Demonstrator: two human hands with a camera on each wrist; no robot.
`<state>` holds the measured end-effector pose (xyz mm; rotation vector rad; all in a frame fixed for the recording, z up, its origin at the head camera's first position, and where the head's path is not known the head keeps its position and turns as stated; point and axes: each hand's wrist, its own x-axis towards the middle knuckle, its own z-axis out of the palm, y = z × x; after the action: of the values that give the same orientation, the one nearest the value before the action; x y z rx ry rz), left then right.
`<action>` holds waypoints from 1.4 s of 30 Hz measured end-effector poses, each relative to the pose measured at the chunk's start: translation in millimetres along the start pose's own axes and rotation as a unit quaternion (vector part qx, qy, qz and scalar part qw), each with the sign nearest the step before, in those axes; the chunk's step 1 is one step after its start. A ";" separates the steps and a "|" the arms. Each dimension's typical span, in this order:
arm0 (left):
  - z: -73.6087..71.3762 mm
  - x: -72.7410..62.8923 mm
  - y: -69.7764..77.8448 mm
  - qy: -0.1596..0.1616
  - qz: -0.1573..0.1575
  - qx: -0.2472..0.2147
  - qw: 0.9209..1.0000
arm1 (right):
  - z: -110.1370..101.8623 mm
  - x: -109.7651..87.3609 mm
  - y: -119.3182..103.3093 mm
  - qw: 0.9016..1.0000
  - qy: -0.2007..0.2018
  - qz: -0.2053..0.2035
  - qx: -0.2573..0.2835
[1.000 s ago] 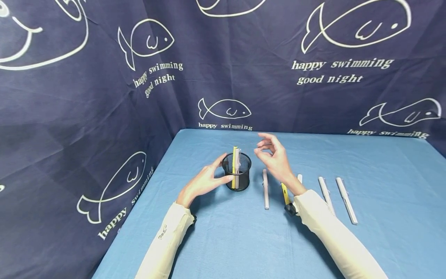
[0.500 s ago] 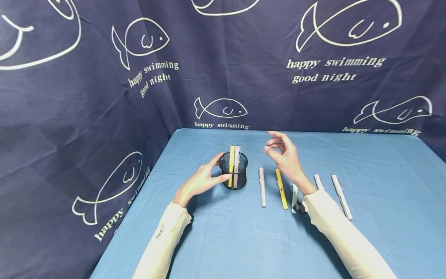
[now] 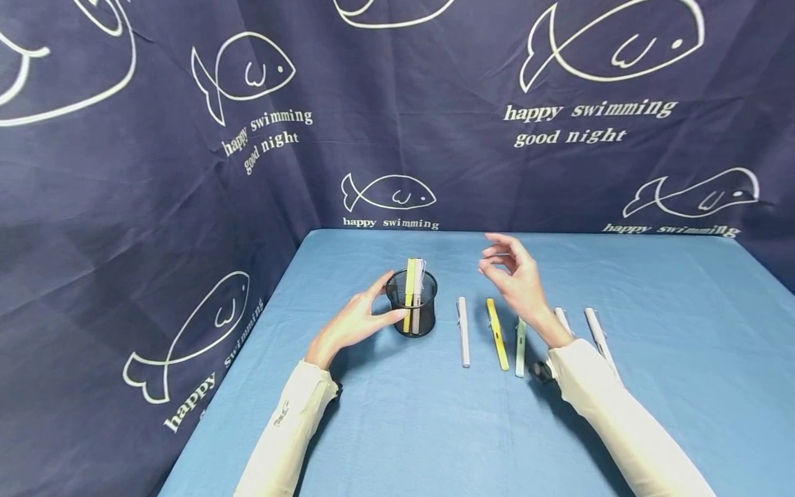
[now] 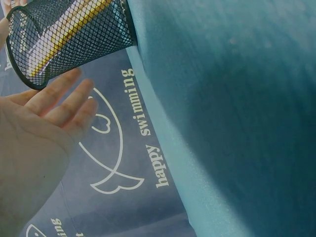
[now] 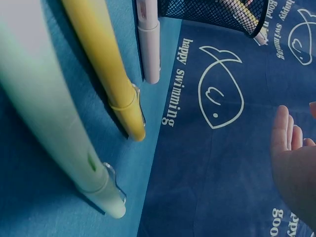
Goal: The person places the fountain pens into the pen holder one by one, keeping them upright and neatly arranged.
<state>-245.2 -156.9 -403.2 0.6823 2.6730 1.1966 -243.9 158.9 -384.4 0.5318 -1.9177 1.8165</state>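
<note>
A black mesh pen holder (image 3: 426,319) stands upright on the table, with a yellow pen (image 3: 410,275) and a pale pen (image 3: 419,279) inside. My left hand (image 3: 355,321) holds it from the left, thumb across the front and index finger behind the rim; in the left wrist view the other fingers lie beside the mesh. To the right, my right hand (image 3: 520,281) hovers over the table with loosely bent fingers, holding nothing. Below and left of it lie a pale pinkish pen (image 3: 464,335), a yellow pen (image 3: 497,337) and a mint-green pen (image 3: 520,351).
Two white pens (image 3: 598,335) lie farther right, partly hidden by the right forearm and sleeve (image 3: 621,414). A blue cloth (image 3: 410,428) covers the table. Dark blue curtains (image 3: 385,124) with fish prints hang behind and at the left.
My right hand has moved right, away from the pen holder, uncovering the yellow and mint-green pens. The left hand stays at the holder. The whole head view has shifted slightly.
</note>
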 end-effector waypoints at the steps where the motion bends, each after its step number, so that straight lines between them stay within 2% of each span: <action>1: 0.0 0.0 -0.1 0.000 0.000 0.000 1.000 | -0.9 -0.3 -0.1 1.000 0.000 0.000 0.000; 19: 0.6 -0.7 -1.7 0.003 -0.008 0.003 1.000 | -22.1 -9.1 -6.0 0.999 0.007 0.039 -0.004; 32: 1.6 -0.1 -2.0 0.002 0.001 0.007 1.000 | -39.5 -14.6 -0.7 0.999 0.020 0.013 0.029; 42: 0.0 0.2 -0.9 -0.003 -0.005 0.007 1.000 | -49.1 -18.4 -2.8 0.999 0.033 0.019 0.025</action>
<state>-245.6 -157.3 -403.8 0.6730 2.6804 1.1725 -224.4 207.3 -390.5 0.4480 -1.8548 1.8860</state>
